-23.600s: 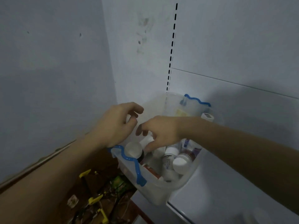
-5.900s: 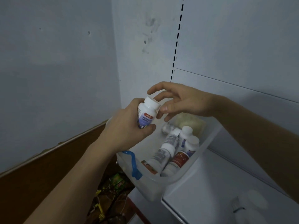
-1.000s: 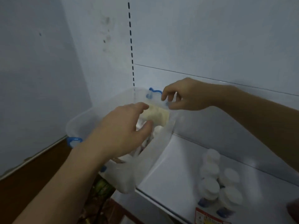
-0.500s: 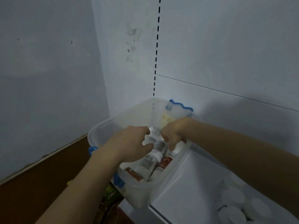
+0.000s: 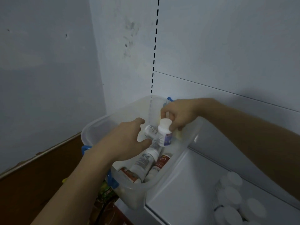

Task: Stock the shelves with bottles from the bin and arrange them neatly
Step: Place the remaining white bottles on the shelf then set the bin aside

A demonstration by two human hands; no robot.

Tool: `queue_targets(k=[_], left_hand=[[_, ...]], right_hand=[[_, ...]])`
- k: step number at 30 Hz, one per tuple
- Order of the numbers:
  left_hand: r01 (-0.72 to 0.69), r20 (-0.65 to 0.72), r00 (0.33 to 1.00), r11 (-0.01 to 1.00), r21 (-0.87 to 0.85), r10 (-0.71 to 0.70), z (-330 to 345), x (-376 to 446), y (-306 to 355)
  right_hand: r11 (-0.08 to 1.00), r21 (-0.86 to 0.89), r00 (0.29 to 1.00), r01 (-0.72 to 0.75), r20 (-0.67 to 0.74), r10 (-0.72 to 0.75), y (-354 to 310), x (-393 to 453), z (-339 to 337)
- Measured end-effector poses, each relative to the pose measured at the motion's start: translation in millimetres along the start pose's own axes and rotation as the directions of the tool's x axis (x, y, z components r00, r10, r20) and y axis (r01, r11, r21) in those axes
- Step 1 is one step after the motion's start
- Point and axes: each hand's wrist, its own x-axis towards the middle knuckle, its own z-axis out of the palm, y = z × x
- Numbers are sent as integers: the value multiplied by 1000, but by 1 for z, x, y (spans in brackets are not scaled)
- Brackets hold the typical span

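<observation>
White shelf (image 5: pixel 183 189): right hand (image 5: pixel 179 115) grips a bottle (image 5: pixel 164 133) above the bin (image 5: pixel 95 130); left hand (image 5: pixel 125 141) relaxed (empty). Next: stand it beside shelved bottles (image 5: pixel 233 202).

No wording can be read. A white plastic bottle (image 5: pixel 142 163) lying in the clear plastic bin (image 5: pixel 95 129) shows a barcode; the red-labelled bottle (image 5: pixel 161 162) to its right bears a white squiggle, its lettering blurred.

Both hands crowd the open top of the translucent plastic bin with blue handles (image 5: pixel 97 127), leaving a gap along its left wall. The white metal shelf (image 5: pixel 178 192) lies bare beside the bin; white-capped bottles (image 5: pixel 232 200) block its right end.
</observation>
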Motion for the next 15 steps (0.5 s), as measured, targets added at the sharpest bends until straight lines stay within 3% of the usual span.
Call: queue_targets(k=[4, 8, 10, 12, 15], left_hand=[[-16, -64, 998, 981, -193, 3, -4, -1, 1], [-78, -268, 963, 964, -255, 7, -4, -1, -3], [-91, -354, 935, 952, -294, -20, -5, -1, -3], [-100, -412, 909, 930, -354, -59, -7, -1, -1], [-104, -430, 898, 906, -411, -92, -9, -2, 0]], right_hand=[[872, 438, 973, 217, -28, -227, -17, -16, -21], [802, 539, 952, 257, 3, -307, -22, -14, -22], [868, 458, 970, 192, 46, -239, -23, -3, -17], [963, 244, 979, 110, 140, -148, -29, 13, -6], [996, -31, 954, 79, 291, -67, -48, 33, 7]])
